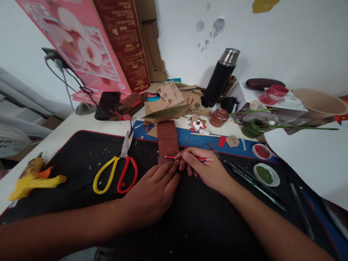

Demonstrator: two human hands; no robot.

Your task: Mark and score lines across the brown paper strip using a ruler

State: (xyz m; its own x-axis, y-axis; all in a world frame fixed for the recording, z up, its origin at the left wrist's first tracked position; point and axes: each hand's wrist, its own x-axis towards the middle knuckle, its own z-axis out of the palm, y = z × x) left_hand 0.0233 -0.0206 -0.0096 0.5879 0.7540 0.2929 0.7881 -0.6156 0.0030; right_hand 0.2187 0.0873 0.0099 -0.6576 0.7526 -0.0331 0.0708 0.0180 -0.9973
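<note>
A brown painted strip (168, 139) lies upright on the mat, its near end beside my hands. My right hand (202, 165) is closed round a thin red pencil (205, 159), whose tip points left across the strip's near end. My left hand (156, 185) rests on the mat with its fingers together, the fingertips against the near end of the strip and close to my right fingers. What lies beneath the left fingers is hidden. Scissors (125, 152) with one yellow and one red handle lie open to the left of the strip.
A yellow glue gun (35, 177) lies at the far left. Behind are cardboard scraps (170, 95), a black flask (221, 78) and paint jars (219, 117). On the right are paint lids (266, 174) and dark pens (255, 185). A pink box (81, 47) stands back left.
</note>
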